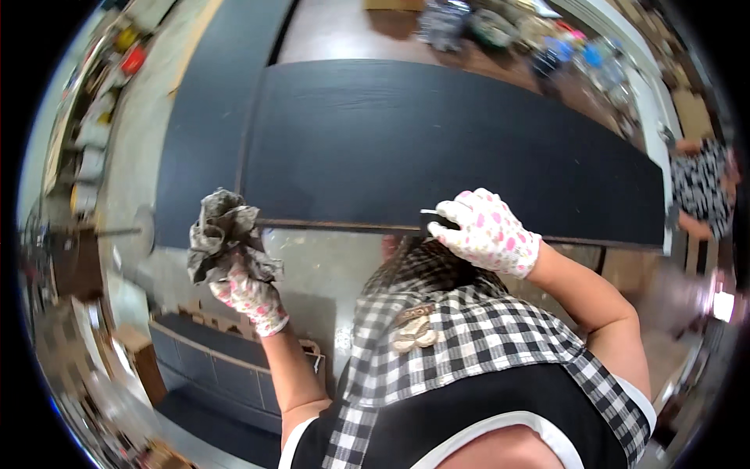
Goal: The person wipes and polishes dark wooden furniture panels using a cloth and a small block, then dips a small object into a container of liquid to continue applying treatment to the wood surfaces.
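My left hand (254, 301), in a white glove with pink spots, grips a crumpled grey rag (223, 234) by the left end of the wide black board (437, 141). The glove shows below the rag, and part of its fingers is hidden by the cloth. At the board's near edge, right of its middle, my right hand (494, 234) wears a matching glove. Its fingers are closed round a small black block with a thin white edge (430, 220). Most of the block is covered by the fingers, and its exact kind cannot be made out.
Another black board (207, 117) lies crosswise at the left. Bags and loose items (500, 31) crowd the brown tabletop (328, 35) at the back. Black panels (223, 375) stand low at the left. Another person (703, 187) is at the far right. Shelved containers (94, 141) line the left side.
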Demonstrator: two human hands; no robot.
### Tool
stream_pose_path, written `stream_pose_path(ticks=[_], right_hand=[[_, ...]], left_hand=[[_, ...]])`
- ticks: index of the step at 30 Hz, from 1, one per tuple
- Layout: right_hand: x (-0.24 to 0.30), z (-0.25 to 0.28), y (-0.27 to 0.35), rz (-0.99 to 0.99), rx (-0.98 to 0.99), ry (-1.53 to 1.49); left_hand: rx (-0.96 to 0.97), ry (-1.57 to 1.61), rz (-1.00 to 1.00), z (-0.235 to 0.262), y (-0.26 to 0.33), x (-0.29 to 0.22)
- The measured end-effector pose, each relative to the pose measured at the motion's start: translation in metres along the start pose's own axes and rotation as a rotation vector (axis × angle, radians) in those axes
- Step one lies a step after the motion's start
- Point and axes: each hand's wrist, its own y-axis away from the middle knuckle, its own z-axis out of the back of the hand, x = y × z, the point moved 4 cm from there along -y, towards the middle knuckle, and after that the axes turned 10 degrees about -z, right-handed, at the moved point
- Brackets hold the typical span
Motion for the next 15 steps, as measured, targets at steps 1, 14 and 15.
stream_pose_path(ticks=[1,14,15], right_hand=[[-0.014,0.006,0.023,-0.071,0.014,0.013],[-0.091,0.034,0.190,-0.440,-0.113,0.125],[-0.096,0.034,0.195,-0.449,-0.115,0.130]], left_hand=[[0.083,-0.019,0.019,-0.028,0.001,0.001],[1.009,-0.217,0.108,-0.197,0.091,0.031],[0.997,-0.103,0.188,-0.205,0.099,0.033]])
